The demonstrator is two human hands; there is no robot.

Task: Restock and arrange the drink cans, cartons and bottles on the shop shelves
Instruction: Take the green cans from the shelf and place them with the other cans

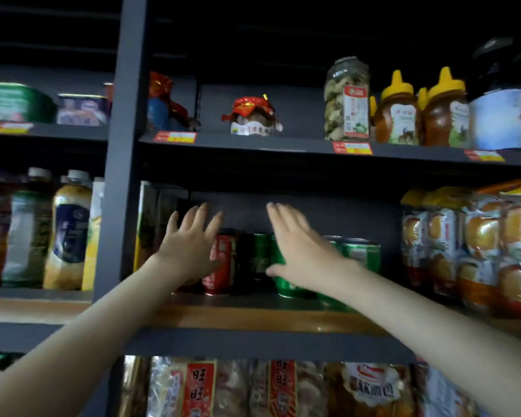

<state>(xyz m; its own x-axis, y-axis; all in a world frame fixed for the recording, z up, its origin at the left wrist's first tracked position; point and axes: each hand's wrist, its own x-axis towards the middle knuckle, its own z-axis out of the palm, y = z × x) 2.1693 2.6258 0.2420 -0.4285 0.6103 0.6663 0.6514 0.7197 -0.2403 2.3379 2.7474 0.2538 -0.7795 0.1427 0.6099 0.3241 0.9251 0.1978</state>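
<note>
Fingers (201, 213) straight — cans (223, 261) half-hidden behind, blurred

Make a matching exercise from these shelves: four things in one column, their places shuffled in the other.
Things:
1. red can
2. green cans
3. honey bottles
4. foil-topped jar

Places:
A. upper shelf, right side
B. upper shelf, middle
C. partly behind the left hand
D. partly behind the right hand

Pairs: 1-C, 2-D, 3-A, 4-B
</note>
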